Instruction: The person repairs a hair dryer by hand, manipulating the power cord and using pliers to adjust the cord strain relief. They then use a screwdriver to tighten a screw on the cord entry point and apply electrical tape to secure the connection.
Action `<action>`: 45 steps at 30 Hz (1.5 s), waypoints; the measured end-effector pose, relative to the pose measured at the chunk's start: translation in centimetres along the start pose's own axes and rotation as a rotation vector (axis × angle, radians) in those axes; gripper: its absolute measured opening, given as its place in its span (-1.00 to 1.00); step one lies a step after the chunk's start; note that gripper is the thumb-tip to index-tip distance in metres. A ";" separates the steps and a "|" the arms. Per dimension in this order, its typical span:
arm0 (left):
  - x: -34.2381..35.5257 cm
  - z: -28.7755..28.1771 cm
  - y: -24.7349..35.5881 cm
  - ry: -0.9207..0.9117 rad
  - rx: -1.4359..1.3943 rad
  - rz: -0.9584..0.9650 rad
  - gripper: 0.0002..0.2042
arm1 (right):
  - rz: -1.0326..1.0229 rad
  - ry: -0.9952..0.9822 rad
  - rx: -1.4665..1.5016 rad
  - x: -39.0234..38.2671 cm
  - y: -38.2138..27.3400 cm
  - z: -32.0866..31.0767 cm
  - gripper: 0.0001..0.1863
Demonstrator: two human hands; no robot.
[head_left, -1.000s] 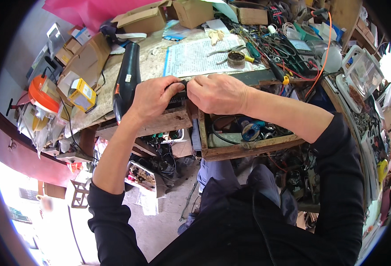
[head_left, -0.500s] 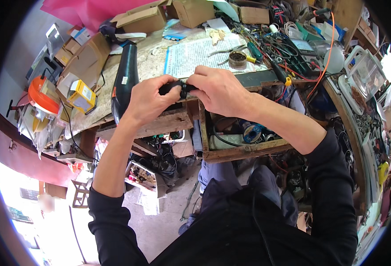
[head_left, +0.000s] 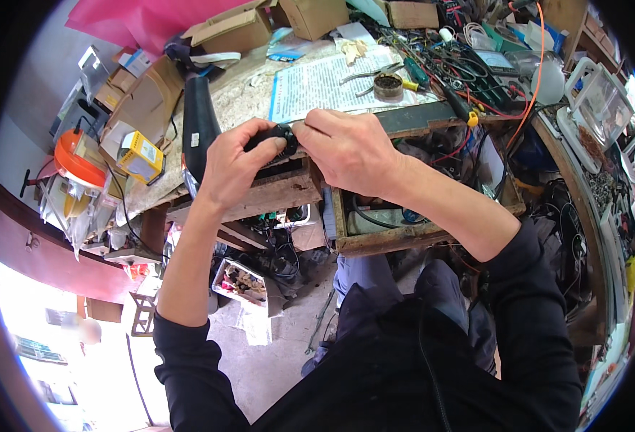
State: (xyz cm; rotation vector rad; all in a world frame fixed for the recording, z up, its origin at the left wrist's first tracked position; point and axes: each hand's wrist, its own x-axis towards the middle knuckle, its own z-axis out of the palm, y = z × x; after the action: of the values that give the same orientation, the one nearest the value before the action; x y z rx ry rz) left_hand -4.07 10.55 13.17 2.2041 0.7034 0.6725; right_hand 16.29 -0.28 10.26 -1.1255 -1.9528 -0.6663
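My left hand [head_left: 231, 165] grips a small black part [head_left: 283, 140], its thumb lying across it, above the bench's front edge. My right hand [head_left: 343, 150] pinches at the right side of the same part, which the fingers partly hide. A long black device body [head_left: 199, 124], like a hair dryer, lies just left of my left hand. Beyond the hands are a printed paper sheet [head_left: 303, 90], pliers [head_left: 368, 72] and a round tin [head_left: 388, 87].
Below the bench is an open wooden drawer [head_left: 389, 237] with cables. Tangled leads [head_left: 469, 79], cardboard boxes [head_left: 307, 18] and a yellow box [head_left: 141, 157] crowd the bench. A plastic case [head_left: 592, 97] stands at the right, an orange object [head_left: 73, 158] at the left.
My hands turned the black part, exposing more of it. My right forearm dropped slightly while its fingers shifted upward and leftward. The whole view shifted a little.
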 end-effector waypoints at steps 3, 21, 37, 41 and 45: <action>-0.1 -0.3 -0.5 0.023 -0.034 0.011 -0.67 | -0.099 0.003 -0.020 0.3 0.0 -0.3 -0.88; -1.0 0.7 0.0 0.211 -0.017 -0.001 -0.73 | 0.061 0.107 0.087 0.8 -2.0 -0.7 -0.85; -1.6 1.5 -0.2 0.251 -0.026 0.078 -0.76 | 1.015 -0.216 1.178 3.5 -1.2 -0.5 -0.85; -1.9 1.3 -0.1 0.225 -0.024 0.056 -0.74 | 1.049 -0.234 1.218 3.6 -1.1 -0.4 -0.85; -2.2 0.9 -0.5 0.172 -0.066 0.062 -0.71 | 1.061 -0.252 1.208 3.6 -1.2 -0.6 -0.84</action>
State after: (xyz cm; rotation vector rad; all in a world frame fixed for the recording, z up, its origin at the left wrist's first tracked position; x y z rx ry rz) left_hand -5.23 9.01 11.65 2.1322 0.6909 0.9127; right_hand 14.32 0.44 13.44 -1.1599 -1.1917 1.1082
